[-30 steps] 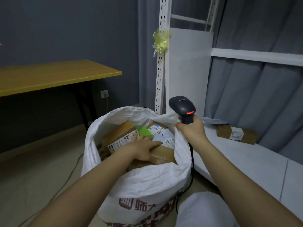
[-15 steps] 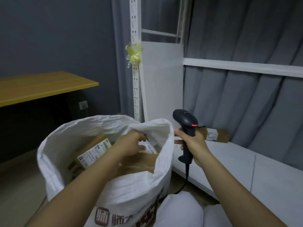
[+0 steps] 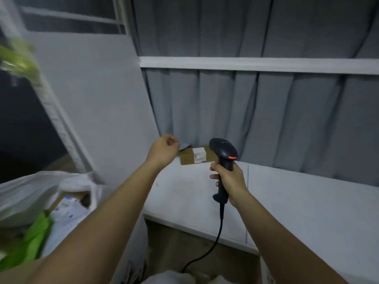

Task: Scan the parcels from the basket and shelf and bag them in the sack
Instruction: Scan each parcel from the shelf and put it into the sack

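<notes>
The left hand (image 3: 164, 149), loosely curled and holding nothing, is reaching toward the small brown cardboard parcel (image 3: 195, 155) on the white shelf board (image 3: 307, 203), while the right hand (image 3: 230, 182) is gripping the black handheld barcode scanner (image 3: 224, 158), risking a nudge that pushes the parcel back against the grey curtain (image 3: 266, 119).

One head-worn camera looks forward and down, close over the white shelf (image 3: 307, 212).

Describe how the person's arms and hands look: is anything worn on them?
Both forearms are bare as far as the frame shows; no sleeves are in view. The left hand and the right hand wear no gloves. No watch, ring or bracelet shows on either wrist or on the visible fingers. No markings can be seen.
</notes>
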